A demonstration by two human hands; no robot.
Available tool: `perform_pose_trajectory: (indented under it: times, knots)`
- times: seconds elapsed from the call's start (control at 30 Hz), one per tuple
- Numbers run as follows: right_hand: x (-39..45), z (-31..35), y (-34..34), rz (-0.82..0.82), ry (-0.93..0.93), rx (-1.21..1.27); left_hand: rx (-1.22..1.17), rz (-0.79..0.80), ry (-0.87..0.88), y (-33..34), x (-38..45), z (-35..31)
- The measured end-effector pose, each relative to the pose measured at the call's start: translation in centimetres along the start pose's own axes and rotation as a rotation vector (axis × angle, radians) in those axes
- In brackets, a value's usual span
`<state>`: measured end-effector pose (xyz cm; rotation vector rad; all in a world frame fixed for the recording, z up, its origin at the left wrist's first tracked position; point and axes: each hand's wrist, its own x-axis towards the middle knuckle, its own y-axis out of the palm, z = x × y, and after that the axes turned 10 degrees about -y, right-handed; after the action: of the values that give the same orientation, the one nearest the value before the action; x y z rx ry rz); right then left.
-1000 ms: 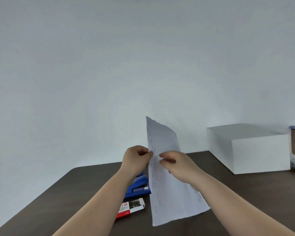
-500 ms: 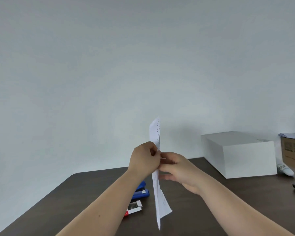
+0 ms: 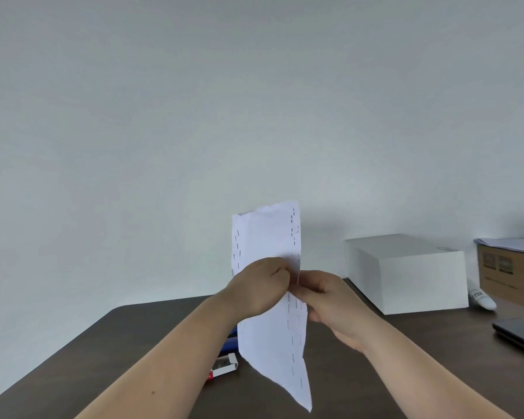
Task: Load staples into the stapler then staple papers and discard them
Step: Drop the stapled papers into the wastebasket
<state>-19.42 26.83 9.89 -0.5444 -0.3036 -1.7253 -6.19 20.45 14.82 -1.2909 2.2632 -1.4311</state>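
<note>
Staple box (image 3: 223, 366) lies on the table (image 3: 73, 358) below and left of the L fingers, w/ a sliver of blue stapler (image 3: 231, 343) just above it, mostly hidden behind the sheet. Left hand (image 3: 259, 287) is curled, pinching the stapled papers (image 3: 270, 237) at mid-height; right hand (image 3: 330, 300) pinches the same edge, fingertips nearly touching the L ones. Half a sec ago the sheet was edge-on; now it's turned broadside, folded over, staple rows showing both sides. Looks like stapling's done and it's being folded up to discard. White box (image 3: 406, 273) sits well right of the R fingers.
</note>
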Motion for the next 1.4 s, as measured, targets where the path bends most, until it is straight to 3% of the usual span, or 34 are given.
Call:
perform_pose_trajectory:
  times: [0.1, 0.3, 0.4, 0.53, 0.73, 1.0, 1.4]
  knots:
    - [0.2, -0.6, -0.8, -0.103, 0.026, 0.091, -0.048, 0.034, -0.024, -0.4, -0.1, 0.3]
    - [0.4, -1.3, -3.1, -0.146, 0.097, 0.341, -0.183, -0.328, -0.149, -2.1, 0.1, 3.8]
    - [0.3, -1.8, -4.3, -0.222, 0.115, 0.412, -0.249, -0.401, -0.303, -2.1, 0.3, 7.1]
    - [-0.1, -2.6, -5.8, -0.249, 0.112, 0.483, -0.336, -0.356, -0.458, -0.3, 0.5, 11.2]
    - [-0.1, -3.3, -6.6, -0.225, 0.125, 0.468, -1.018, 0.005, -0.512, 1.5, 0.1, 11.5]
    - [0.3, -5.1, -6.9, -0.198, 0.176, 0.438, -0.948, 0.070, -0.392, 1.9, 0.8, 10.0]
    - [0.4, -5.4, -7.0, -0.150, 0.214, 0.273, -0.857, -0.010, -0.397, 1.5, 0.4, 10.1]
